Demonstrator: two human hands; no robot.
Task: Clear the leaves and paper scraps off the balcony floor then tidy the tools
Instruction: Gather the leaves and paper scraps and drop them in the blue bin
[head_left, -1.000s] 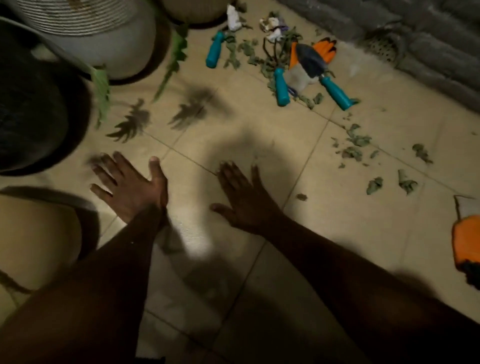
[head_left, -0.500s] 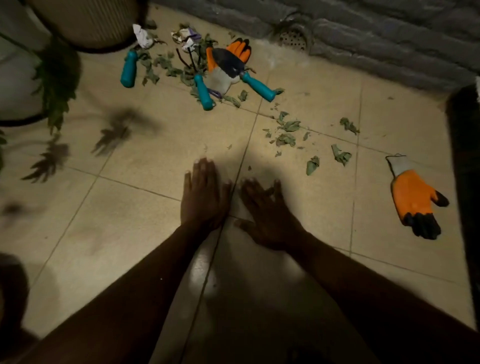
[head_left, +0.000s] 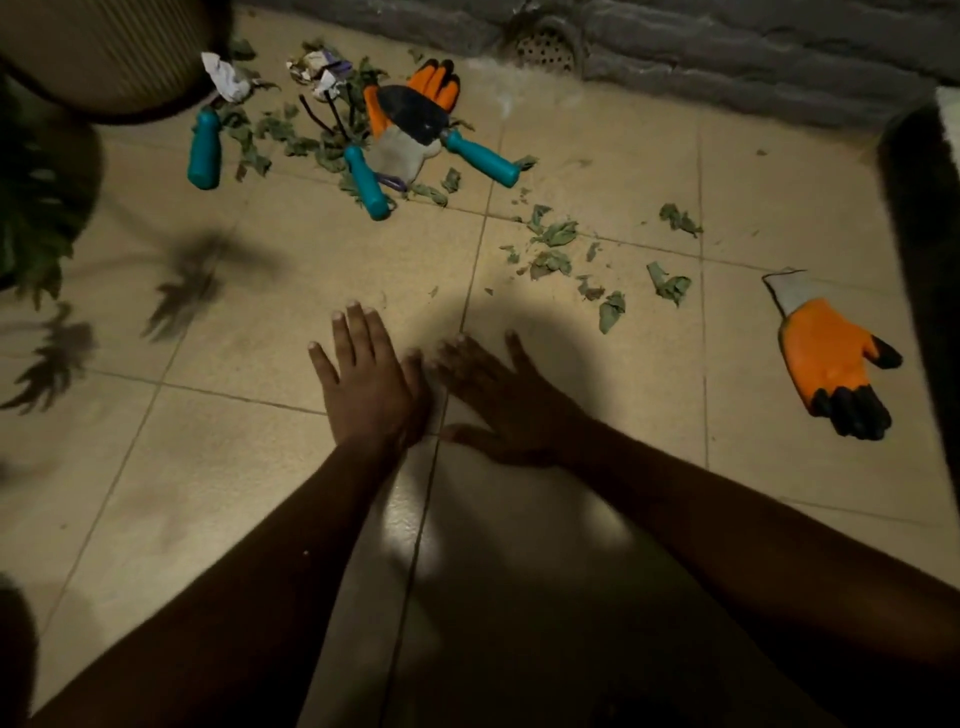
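Left hand (head_left: 366, 384) and right hand (head_left: 501, 402) spread flat, holding nothing, over beige floor tiles (head_left: 311, 249). Beyond lie three teal-handled garden tools (head_left: 480, 156), two orange rubber gloves (head_left: 831, 364), two crumpled white paper scraps (head_left: 224, 78) and scattered dry green leaves (head_left: 553, 234).

Forearms (head_left: 291, 545) bare, slender; left hand (head_left: 370, 387), right hand (head_left: 514, 408) bare; fingernails short, pale.

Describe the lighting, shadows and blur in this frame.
Head view: dim, warm light; a glare patch on the floor tiles between the forearms; a rounded shadow covers the right hand, the left hand is brighter; the plant at the left edge is blurred, its leaf shadows soft; corners fall dark.
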